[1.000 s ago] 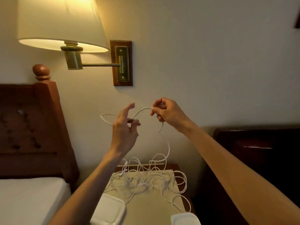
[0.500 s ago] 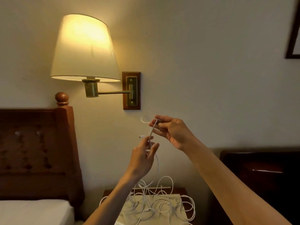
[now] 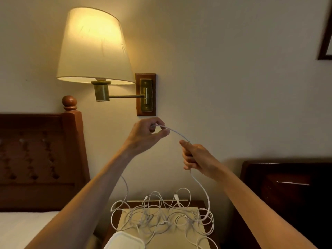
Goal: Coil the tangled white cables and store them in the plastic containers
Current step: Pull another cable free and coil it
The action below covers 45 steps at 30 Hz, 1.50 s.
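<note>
A: Head view. Report the state of each grip.

B: Your left hand (image 3: 147,134) is raised below the wall lamp (image 3: 93,51); its grip pinches one white cable (image 3: 177,132) between thumb and fingertips. Your right hand (image 3: 196,157) sits lower and to the right, fingers curled round the same cable. The cable arcs between the two hands.

A: Where does the cable run from there?

B: From your right hand it hangs down in a curve to the tangle of white cables (image 3: 161,216) lying on the bench (image 3: 201,238). A second strand drops behind your left forearm into the same tangle.

A: Locate the container.

B: One white plastic container (image 3: 124,242) lies at the bench's near edge, cut off by the frame, with cable loops just beside it. The bed (image 3: 18,229) and wooden headboard (image 3: 39,159) stand to the left.
</note>
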### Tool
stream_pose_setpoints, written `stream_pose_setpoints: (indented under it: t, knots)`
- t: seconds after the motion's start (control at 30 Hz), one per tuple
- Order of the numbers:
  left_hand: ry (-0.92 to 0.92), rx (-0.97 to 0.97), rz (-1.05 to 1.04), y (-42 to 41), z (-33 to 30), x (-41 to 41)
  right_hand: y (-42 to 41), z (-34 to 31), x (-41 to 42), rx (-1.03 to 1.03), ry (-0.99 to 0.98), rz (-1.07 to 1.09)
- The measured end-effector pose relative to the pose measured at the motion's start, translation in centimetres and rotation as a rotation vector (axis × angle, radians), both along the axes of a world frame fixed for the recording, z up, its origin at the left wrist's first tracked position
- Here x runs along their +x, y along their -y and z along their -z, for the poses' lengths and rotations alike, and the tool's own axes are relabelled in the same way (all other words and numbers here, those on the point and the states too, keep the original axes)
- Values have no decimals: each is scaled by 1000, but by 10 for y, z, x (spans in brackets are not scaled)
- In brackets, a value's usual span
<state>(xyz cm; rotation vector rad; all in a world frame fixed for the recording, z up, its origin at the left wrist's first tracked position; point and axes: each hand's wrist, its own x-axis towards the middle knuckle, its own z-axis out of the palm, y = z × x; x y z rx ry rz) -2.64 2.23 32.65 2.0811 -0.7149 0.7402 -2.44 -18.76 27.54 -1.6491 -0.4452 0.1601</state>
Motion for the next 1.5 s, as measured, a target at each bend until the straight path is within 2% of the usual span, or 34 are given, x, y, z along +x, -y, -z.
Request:
stream_pose_setpoints:
  t: [0.07, 0.2, 0.27, 0.37, 0.43, 0.5, 0.57, 0.63, 0.67, 0.73, 0.77, 0.8, 0.93, 1.03, 1.17, 1.33, 1.5]
  knots:
    - [-71, -67, -16, -10, -1, 7, 7, 7, -4, 21, 1, -48]
    - [60, -109, -225, -23, 7, 16, 16, 12, -12, -4, -51, -105]
    - [116, -229, -307, -35, 10, 20, 23, 14, -14, -11, -84, -96]
    - [80, -418, -360, -65, 14, 28, 47, 21, -15, -14, -147, -43]
    - [77, -417, -382, -81, 22, 36, 61, 27, -12, 64, -226, -7]
    - [56, -392, -417, -86, 32, 42, 67, 27, -7, 266, -349, -44]
    - [-44, -368, -506, -90, 47, 51, 66, 21, -6, 518, -439, -147]
    - [-216, -214, -565, -95, 66, 62, 62, 12, -6, 652, -399, -199]
    - [-337, -147, -506, -96, 74, 65, 60, 6, -6, 674, -357, -186]
    - [-607, -115, -252, -88, 86, 57, 52, -7, -7, 654, -264, -127]
    - [-687, -97, -136, -82, 90, 49, 49, -13, -7, 620, -221, -98]
    - [-689, -56, -46, -74, 92, 40, 46, -19, -7, 576, -183, -69]
    - [-299, 174, 80, -48, 96, 22, 38, -34, -4, 370, -65, 101]
    - [-185, 296, 159, -29, 76, 3, 29, -37, -4, 236, 6, 171]
    - [-66, 431, 276, 3, 38, -27, 16, -39, -10, 163, 71, 107]
    - [32, 246, 323, 22, 7, -40, 4, -37, -20, 49, 99, 21]
    - [157, 81, 254, 22, -7, -27, -2, -37, -33, 175, 69, -75]
